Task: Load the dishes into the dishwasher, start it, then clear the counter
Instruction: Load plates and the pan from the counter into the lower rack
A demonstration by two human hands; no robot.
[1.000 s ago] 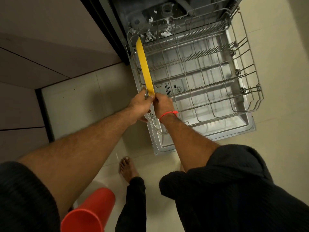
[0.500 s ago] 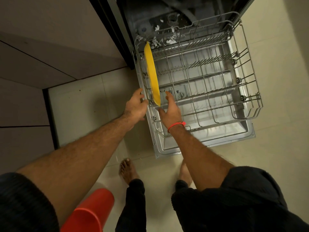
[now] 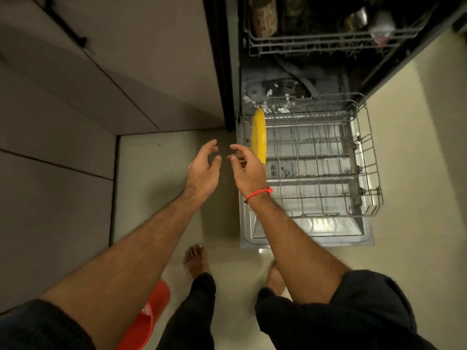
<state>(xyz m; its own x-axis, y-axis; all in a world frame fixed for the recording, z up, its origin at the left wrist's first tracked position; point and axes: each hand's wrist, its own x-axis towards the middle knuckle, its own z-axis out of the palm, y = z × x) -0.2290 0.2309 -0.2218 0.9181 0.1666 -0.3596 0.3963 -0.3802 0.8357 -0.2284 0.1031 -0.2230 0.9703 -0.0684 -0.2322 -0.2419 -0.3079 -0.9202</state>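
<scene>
i see the yellow plate (image 3: 259, 136) standing on edge in the lower rack (image 3: 364, 157), tucked against the rack's left wall near its back corner. the rest of that rack is bare wire, with wide free slots running to the right edge and toward the front lip. the rack sits pulled out over the lowered dishwasher door (image 3: 310, 231), whose front edge ends just short of my feet.

my left hand (image 3: 203, 170) hangs over the floor tile (image 3: 156, 188), left of the door's edge, fingers loosely spread and slightly curled, holding nothing. my right hand (image 3: 249, 173) is just beside it, over the rack's left front corner, fingers likewise relaxed and apart, empty, close to the plate's near rim but not touching it. a red thread (image 3: 257, 194) circles that wrist.

above, the upper rack (image 3: 328, 44) is partly inside the machine and carries a patterned cup (image 3: 264, 16) and some blurred metal pieces. cabinet fronts (image 3: 101, 97) close off the left side. a red bucket (image 3: 149, 322) stands by my left leg, at the bottom edge.
</scene>
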